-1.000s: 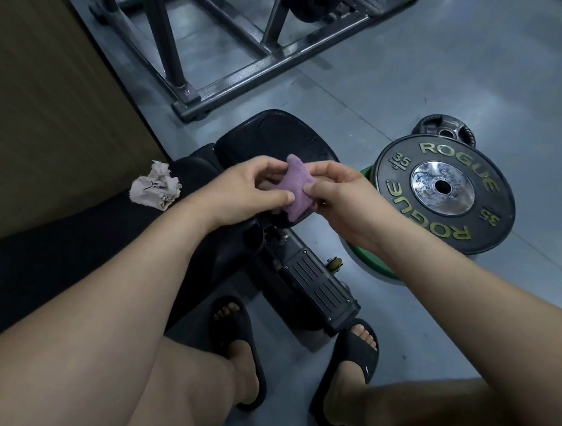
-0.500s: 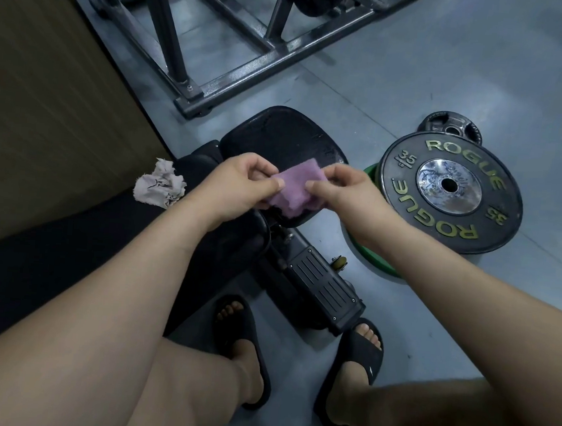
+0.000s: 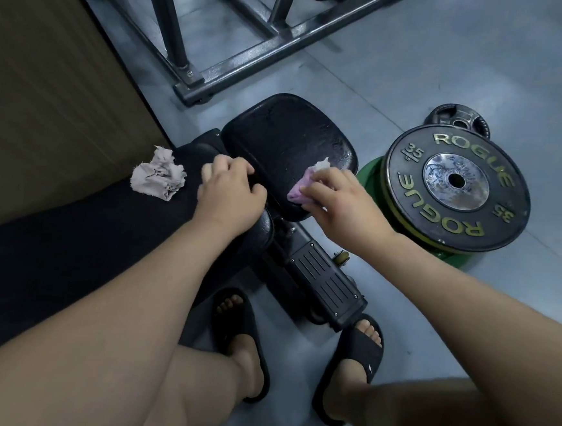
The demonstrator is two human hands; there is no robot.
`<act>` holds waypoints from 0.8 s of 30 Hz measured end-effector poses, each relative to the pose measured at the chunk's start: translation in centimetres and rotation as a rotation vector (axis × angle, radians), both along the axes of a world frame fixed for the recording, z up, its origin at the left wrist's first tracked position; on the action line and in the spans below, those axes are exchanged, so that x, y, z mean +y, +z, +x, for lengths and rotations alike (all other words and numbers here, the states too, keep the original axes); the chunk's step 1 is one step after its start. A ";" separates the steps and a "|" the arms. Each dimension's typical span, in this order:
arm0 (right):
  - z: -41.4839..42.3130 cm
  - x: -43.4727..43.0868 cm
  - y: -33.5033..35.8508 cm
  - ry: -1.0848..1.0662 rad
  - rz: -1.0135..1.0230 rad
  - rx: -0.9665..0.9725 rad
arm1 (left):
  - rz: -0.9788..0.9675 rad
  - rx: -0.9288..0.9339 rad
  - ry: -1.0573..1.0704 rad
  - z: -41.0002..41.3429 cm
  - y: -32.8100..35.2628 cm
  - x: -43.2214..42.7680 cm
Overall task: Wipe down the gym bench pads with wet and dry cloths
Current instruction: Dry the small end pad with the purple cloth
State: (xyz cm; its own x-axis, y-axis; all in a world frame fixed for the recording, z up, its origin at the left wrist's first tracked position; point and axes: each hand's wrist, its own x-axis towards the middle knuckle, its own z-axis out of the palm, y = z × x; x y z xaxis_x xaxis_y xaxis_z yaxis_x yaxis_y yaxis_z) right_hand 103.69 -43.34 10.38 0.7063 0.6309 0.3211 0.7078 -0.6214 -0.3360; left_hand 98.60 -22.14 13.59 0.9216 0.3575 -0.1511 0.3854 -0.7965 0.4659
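Observation:
A small black seat pad (image 3: 279,135) with a worn, wet-looking surface sits at the end of a long black bench pad (image 3: 62,246). My right hand (image 3: 337,200) presses a purple cloth (image 3: 300,189) onto the seat pad's near right part, fingers curled over it. My left hand (image 3: 229,192) rests with curled fingers at the gap between the two pads, holding no cloth. A crumpled pale grey cloth (image 3: 158,173) lies on the bench pad to the left of my left hand.
A black Rogue 35 plate (image 3: 456,189) lies on a green plate (image 3: 370,172) right of the seat, a small iron plate (image 3: 458,121) behind it. A steel rack base (image 3: 237,65) stands beyond the seat. A wooden panel (image 3: 47,93) rises on the left. My feet in black slides (image 3: 239,337) stand beside the bench's footplate (image 3: 326,283).
Both hands held the purple cloth in the air and spread it. Now the left hand has let go and dropped to the pads' gap, and the right hand has brought the cloth down onto the seat pad.

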 end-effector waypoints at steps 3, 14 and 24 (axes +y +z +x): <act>0.7 0.4 -0.2 0.064 0.016 -0.068 | 0.126 -0.031 0.018 -1.3 -2.4 -1.3; 2.9 2.8 0.0 -0.042 -0.033 -0.052 | 0.285 -0.212 0.023 -3.0 -5.0 -2.3; 6.5 6.9 0.1 -0.077 -0.070 -0.053 | 0.317 -0.204 0.016 -2.8 -5.3 -2.1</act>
State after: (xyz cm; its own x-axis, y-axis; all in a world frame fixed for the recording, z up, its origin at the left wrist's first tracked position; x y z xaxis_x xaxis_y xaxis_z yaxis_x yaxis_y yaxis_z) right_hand 110.24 -36.49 10.51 0.7366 0.5977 0.3165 0.6728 -0.6952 -0.2530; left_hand 95.84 -24.26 8.29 0.9153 0.3717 0.1554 0.3238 -0.9082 0.2653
